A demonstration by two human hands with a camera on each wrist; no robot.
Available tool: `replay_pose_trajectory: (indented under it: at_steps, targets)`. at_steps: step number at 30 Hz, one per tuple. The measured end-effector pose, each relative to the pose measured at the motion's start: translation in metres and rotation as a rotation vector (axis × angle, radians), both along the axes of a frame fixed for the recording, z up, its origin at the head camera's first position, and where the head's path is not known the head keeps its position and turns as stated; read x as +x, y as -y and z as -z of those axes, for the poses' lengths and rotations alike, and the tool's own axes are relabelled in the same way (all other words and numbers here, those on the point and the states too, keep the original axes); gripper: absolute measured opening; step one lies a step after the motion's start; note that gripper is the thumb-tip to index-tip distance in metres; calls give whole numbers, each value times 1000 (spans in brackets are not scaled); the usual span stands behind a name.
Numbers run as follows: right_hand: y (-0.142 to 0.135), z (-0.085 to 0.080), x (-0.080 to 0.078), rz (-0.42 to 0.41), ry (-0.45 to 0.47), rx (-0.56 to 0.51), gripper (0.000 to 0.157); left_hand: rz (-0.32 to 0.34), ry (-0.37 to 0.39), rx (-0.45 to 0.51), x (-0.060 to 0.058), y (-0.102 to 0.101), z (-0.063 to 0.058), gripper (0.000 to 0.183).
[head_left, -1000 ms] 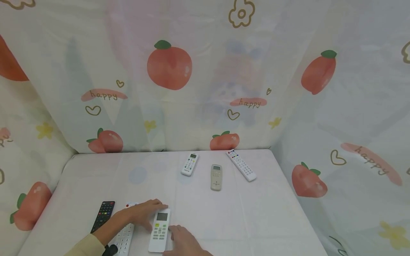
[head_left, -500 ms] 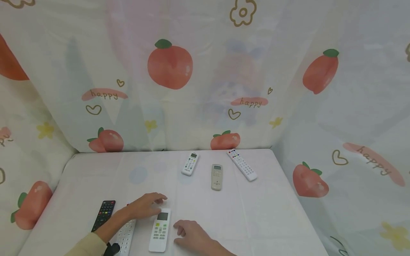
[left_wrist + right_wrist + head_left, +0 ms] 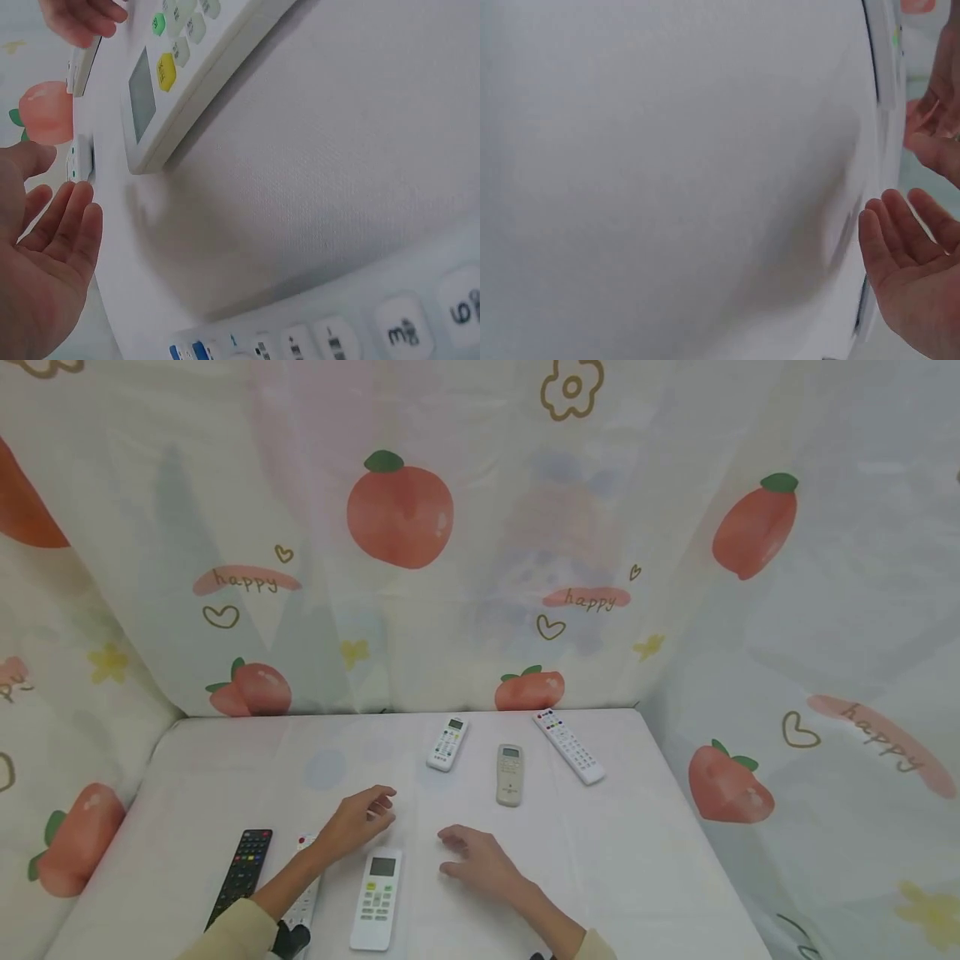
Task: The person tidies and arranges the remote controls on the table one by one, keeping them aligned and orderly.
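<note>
A white remote control with a grey screen (image 3: 377, 902) lies on the table near the front middle. Just beyond its screen end, my left hand (image 3: 358, 822) hovers with loosely bent fingers and nothing in them. My right hand (image 3: 483, 864) is above the table to the right of that remote, its fingers relaxed and holding nothing. Under my left forearm lies a white many-buttoned remote (image 3: 306, 902), partly hidden by the arm. Left of it is a black remote (image 3: 242, 872). In the left wrist view, the screened remote (image 3: 187, 82) shows a yellow button.
Toward the back of the table (image 3: 637, 860) lie a small white remote (image 3: 447, 744), a beige remote (image 3: 509, 775) and a long white remote (image 3: 568, 747) set at a slant. Fruit-printed cloth (image 3: 465, 635) hangs behind the table and at both sides.
Both hands have let go of the screened remote and drawn away, the left forward, the right forward and to the right. That remote stays on the table.
</note>
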State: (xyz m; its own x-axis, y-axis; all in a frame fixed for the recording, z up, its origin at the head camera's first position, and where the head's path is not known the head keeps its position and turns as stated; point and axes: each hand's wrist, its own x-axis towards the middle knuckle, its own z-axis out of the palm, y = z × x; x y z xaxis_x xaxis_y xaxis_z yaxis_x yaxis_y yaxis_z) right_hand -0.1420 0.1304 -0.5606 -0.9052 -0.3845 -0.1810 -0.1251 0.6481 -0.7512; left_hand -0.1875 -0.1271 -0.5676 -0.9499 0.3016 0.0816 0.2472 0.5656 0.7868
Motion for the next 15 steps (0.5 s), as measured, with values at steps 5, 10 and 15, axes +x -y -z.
replay_pose_trajectory:
  at_steps: [5, 10, 15]
  targets:
    - [-16, -6, -23, 17, -33, -64, 50, -33, 26, 64, -5, -10, 5, 39]
    - [-27, -12, -47, 59, -32, -141, 53, -35, 49, 80, -9, -19, 6, 42]
    - [-31, -15, -72, 97, -43, -181, 55, -59, 86, 65, -16, -28, 4, 46]
